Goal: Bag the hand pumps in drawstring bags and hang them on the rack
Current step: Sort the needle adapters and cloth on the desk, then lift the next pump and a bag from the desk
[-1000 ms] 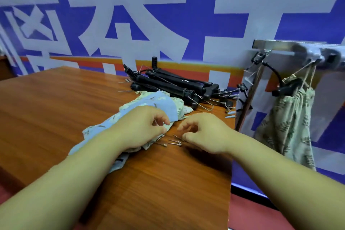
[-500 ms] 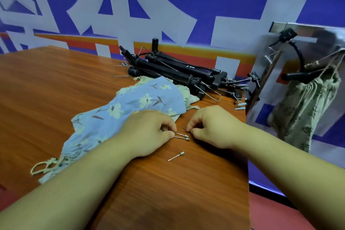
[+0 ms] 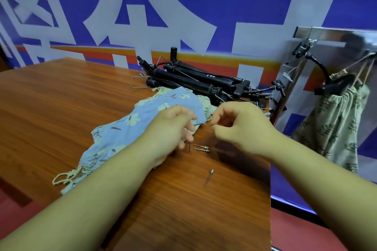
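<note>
Several black hand pumps (image 3: 193, 80) lie piled at the table's far edge. In front of them lies a blue floral drawstring bag (image 3: 142, 122), on top of a pale green one (image 3: 207, 105). My left hand (image 3: 173, 128) is raised above the blue bag and pinches a thin metal inflating needle (image 3: 203, 123) that points right. My right hand (image 3: 240, 126) hovers just right of the needle's tip, fingers curled, with nothing visible in them. Two needles (image 3: 202, 148) lie side by side under my hands. A third needle (image 3: 209, 177) lies nearer to me.
The wooden table (image 3: 61, 112) ends just right of my hands. Beyond its edge stands a metal rack (image 3: 334, 33), from which hangs a green leafy bag (image 3: 334, 128) with a black pump handle (image 3: 334, 85) sticking out. Small plastic nozzles (image 3: 267, 115) lie by the table corner.
Both hands have lifted off the table. My left hand has picked up a needle and holds it in the air; two needles and a separate one stay on the wood.
</note>
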Action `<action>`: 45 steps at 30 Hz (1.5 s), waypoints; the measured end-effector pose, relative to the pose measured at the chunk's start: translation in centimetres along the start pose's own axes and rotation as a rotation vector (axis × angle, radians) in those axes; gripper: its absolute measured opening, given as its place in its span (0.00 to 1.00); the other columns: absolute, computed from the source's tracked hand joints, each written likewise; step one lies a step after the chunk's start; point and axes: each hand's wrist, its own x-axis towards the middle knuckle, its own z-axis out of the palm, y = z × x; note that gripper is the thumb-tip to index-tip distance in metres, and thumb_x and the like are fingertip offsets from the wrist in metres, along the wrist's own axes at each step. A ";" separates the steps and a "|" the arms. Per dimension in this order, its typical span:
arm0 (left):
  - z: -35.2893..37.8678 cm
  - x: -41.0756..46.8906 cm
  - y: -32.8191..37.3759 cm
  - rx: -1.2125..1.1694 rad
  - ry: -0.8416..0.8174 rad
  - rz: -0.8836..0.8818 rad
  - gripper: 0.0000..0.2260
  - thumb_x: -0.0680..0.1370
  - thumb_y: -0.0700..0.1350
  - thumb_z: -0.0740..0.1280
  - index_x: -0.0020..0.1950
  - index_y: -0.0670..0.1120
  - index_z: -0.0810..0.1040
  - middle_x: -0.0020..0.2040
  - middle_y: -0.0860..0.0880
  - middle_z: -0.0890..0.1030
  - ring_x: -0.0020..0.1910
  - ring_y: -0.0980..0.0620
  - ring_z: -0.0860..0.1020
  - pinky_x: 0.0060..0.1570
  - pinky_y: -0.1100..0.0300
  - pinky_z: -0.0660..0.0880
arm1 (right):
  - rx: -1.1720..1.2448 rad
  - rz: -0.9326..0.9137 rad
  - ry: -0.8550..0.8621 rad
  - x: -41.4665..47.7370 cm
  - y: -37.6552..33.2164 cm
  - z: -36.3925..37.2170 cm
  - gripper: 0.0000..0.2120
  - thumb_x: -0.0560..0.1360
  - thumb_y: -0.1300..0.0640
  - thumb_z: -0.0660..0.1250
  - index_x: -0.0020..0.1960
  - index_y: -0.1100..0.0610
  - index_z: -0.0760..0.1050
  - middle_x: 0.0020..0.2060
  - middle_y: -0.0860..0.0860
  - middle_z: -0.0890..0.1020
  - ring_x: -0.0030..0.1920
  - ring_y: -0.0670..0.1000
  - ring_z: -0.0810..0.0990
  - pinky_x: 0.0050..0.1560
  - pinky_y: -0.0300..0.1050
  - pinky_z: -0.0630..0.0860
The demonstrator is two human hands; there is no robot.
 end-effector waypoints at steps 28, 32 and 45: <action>-1.6 8.6 2.6 -0.835 -0.177 -0.158 0.08 0.81 0.45 0.61 0.42 0.47 0.71 0.31 0.52 0.65 0.24 0.57 0.60 0.19 0.67 0.55 | -0.675 0.340 -0.264 19.0 7.8 -3.0 0.25 0.79 0.45 0.66 0.72 0.56 0.71 0.68 0.56 0.76 0.65 0.60 0.75 0.64 0.51 0.74; -1.3 9.2 2.1 -0.831 -0.119 -0.170 0.07 0.82 0.44 0.61 0.44 0.46 0.71 0.30 0.52 0.66 0.24 0.57 0.60 0.18 0.67 0.56 | -0.881 0.314 -0.301 20.0 8.4 -2.3 0.17 0.79 0.50 0.65 0.63 0.57 0.79 0.59 0.57 0.81 0.59 0.61 0.78 0.61 0.53 0.76; -0.6 9.2 0.8 -0.703 -0.015 -0.188 0.06 0.82 0.43 0.62 0.45 0.46 0.71 0.29 0.52 0.67 0.24 0.56 0.60 0.20 0.66 0.55 | -0.803 0.340 -0.179 17.8 9.7 -1.0 0.14 0.82 0.46 0.60 0.52 0.57 0.68 0.63 0.58 0.68 0.48 0.62 0.76 0.54 0.58 0.71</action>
